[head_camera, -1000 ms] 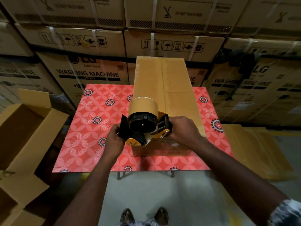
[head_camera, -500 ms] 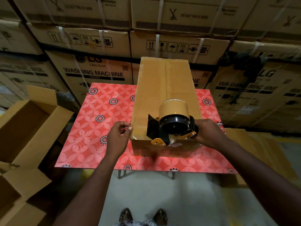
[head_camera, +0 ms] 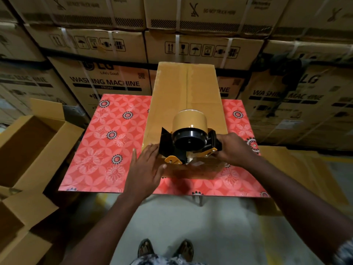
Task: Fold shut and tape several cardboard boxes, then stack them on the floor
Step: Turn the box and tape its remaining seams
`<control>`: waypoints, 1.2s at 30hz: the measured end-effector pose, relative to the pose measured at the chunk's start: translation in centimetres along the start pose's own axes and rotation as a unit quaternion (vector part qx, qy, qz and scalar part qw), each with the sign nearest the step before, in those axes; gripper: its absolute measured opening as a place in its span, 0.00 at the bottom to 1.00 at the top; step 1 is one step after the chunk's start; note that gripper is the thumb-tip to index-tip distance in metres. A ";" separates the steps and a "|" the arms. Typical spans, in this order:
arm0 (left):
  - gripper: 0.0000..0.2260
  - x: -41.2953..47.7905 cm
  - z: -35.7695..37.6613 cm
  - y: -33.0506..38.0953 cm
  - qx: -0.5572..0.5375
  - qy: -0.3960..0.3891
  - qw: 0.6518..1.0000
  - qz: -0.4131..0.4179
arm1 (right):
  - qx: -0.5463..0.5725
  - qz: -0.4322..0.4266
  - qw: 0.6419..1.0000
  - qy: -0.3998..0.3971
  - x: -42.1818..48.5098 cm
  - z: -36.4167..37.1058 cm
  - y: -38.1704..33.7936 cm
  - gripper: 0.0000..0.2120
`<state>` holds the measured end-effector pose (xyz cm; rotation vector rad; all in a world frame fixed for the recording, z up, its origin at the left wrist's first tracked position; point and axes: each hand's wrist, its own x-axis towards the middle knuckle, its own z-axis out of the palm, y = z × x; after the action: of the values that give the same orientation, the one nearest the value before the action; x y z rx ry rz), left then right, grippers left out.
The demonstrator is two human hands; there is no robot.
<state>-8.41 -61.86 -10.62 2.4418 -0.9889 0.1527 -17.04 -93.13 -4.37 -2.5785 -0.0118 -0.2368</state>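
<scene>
The long cardboard box (head_camera: pixel 188 92) lies flaps-shut on the worktop (head_camera: pixel 107 146), its length running away from the person. A tape dispenser (head_camera: pixel 189 142) with a tan roll sits on the box's near end, over the centre seam. The right hand (head_camera: pixel 234 150) grips its handle, fingers (head_camera: pixel 219 139) curled round it. The left hand (head_camera: pixel 146 169) lies flat at the box's near-left corner, fingers (head_camera: pixel 150 150) straight and together, just beside the dispenser's black guard. Open boxes (head_camera: pixel 28 146) stand on the floor to the left. Strapped washing-machine cartons (head_camera: pixel 107 81) are stacked behind the worktop.
</scene>
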 end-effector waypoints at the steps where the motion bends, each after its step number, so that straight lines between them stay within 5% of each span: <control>1: 0.26 0.0 0.0 0.1 0.010 0.002 1.000 0.001 | 0.000 -0.003 1.000 -0.006 -0.1 -0.2 0.2 0.14; 5: 0.26 -0.1 0.3 0.3 0.016 0.007 1.000 -0.011 | -0.027 -0.002 1.000 0.010 -1.5 -1.6 2.4 0.08; 17: 0.21 0.9 0.3 3.2 -0.004 0.059 0.997 -0.047 | -0.023 0.020 0.999 0.025 -4.2 -1.6 8.1 0.18; 25: 0.20 2.3 2.6 8.3 0.003 0.005 0.999 0.035 | -0.011 0.011 0.999 0.032 -4.5 -1.2 8.3 0.13; 36: 0.17 2.1 3.3 7.0 -0.042 0.040 0.997 0.047 | -0.043 0.000 0.995 0.092 -5.1 -1.1 8.1 0.11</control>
<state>-11.91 -69.02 -10.07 2.2969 -1.0537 0.2353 -21.83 -100.35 -8.57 -2.6313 0.0670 -0.4838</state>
